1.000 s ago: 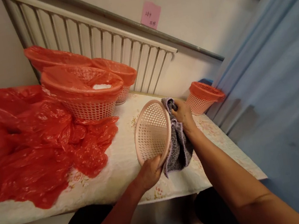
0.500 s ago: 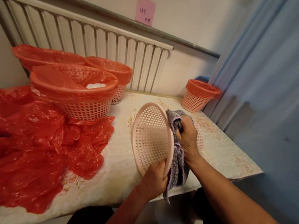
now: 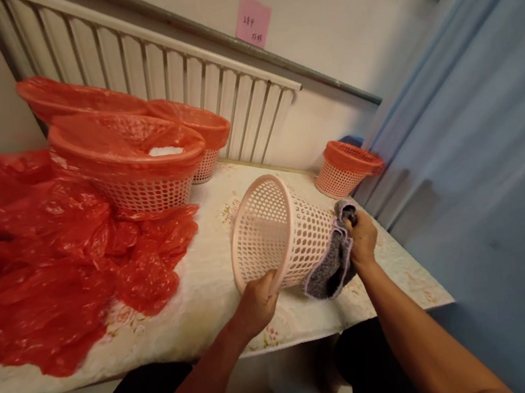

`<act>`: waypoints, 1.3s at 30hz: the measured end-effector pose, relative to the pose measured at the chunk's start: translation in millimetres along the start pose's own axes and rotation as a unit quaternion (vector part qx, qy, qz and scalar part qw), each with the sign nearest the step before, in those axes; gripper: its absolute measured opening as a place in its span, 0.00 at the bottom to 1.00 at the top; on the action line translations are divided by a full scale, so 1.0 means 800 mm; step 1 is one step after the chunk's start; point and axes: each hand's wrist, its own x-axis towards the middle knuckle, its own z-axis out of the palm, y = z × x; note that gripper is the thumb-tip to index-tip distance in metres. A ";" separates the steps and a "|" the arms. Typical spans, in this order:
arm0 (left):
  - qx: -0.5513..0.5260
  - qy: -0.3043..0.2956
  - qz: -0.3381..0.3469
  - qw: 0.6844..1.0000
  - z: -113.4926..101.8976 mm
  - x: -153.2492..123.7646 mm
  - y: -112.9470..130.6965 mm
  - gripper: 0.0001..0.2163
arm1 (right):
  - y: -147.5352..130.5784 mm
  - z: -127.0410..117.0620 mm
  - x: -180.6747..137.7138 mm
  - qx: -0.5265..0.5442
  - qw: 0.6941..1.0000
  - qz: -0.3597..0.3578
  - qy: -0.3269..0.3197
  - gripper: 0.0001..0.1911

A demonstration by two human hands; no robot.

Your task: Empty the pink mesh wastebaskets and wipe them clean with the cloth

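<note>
A pale pink perforated plastic basket (image 3: pixel 306 229) lies tipped on its side on the table, its round mouth facing left. My left hand (image 3: pixel 259 300) grips the rim at the lower front, thumb and fingers closed around it. In my right hand (image 3: pixel 363 237) is a bunched grey cloth (image 3: pixel 329 273) with a light purple edge. The cloth is against the basket's base end, and part of it hangs down beside the basket's wall. My right fingers are partly hidden by the cloth.
Crumpled red plastic bags (image 3: pixel 65 258) cover the table's left side. Several red-lined baskets (image 3: pixel 149 189) stand behind them by the radiator (image 3: pixel 159 72). Another red-lined basket (image 3: pixel 342 172) stands at the back right, near the blue curtain (image 3: pixel 481 171). A floral cover (image 3: pixel 204 328) lies on the table.
My right hand has moved the cloth rightward along the basket's outside, from near the rim to the base end. My left hand keeps hold of the rim.
</note>
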 end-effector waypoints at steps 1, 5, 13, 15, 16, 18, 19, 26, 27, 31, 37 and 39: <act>-0.010 0.001 -0.006 1.000 -0.002 0.002 -0.002 0.08 | -0.001 0.000 -0.011 -0.009 1.000 0.006 0.015 0.07; -0.024 -0.012 -0.031 0.999 -0.006 0.006 -0.007 0.09 | -0.035 0.005 -0.066 0.010 0.997 -0.029 0.067 0.05; -0.031 -0.033 -0.035 0.998 -0.006 0.010 -0.004 0.10 | -0.158 0.000 -0.111 0.136 0.966 -0.214 0.046 0.14; -0.046 -0.032 -0.032 0.998 -0.008 0.011 -0.003 0.10 | -0.175 -0.001 -0.089 0.134 0.968 -0.210 0.024 0.11; -0.048 -0.032 -0.031 0.998 -0.009 0.012 -0.002 0.10 | -0.180 -0.001 -0.074 0.129 0.970 -0.206 0.009 0.09; -0.040 -0.038 -0.026 0.998 -0.011 0.012 -0.003 0.10 | -0.186 0.001 -0.040 0.119 0.972 -0.199 -0.026 0.06; -0.033 -0.044 -0.022 0.998 -0.011 0.011 -0.003 0.10 | -0.187 0.003 -0.024 0.115 0.973 -0.196 -0.043 0.05; -0.011 -0.064 -0.003 0.998 -0.008 0.004 -0.015 0.13 | -0.192 0.021 0.031 0.105 0.974 -0.170 -0.104 0.06; -0.015 -0.061 -0.003 0.998 -0.007 0.003 -0.015 0.12 | -0.192 0.020 0.027 0.105 0.976 -0.167 -0.096 0.06; -0.037 -0.049 -0.017 0.998 -0.004 0.001 0.000 0.07 | -0.188 0.008 -0.007 0.106 0.981 -0.153 -0.058 0.04; -0.085 -0.016 -0.003 0.996 0.003 -0.006 0.036 0.10 | -0.177 -0.021 -0.070 0.137 0.976 -0.171 -0.002 0.04; -0.081 -0.029 0.019 0.996 0.006 -0.009 0.039 0.08 | -0.173 -0.027 -0.081 0.151 0.972 -0.182 0.011 0.06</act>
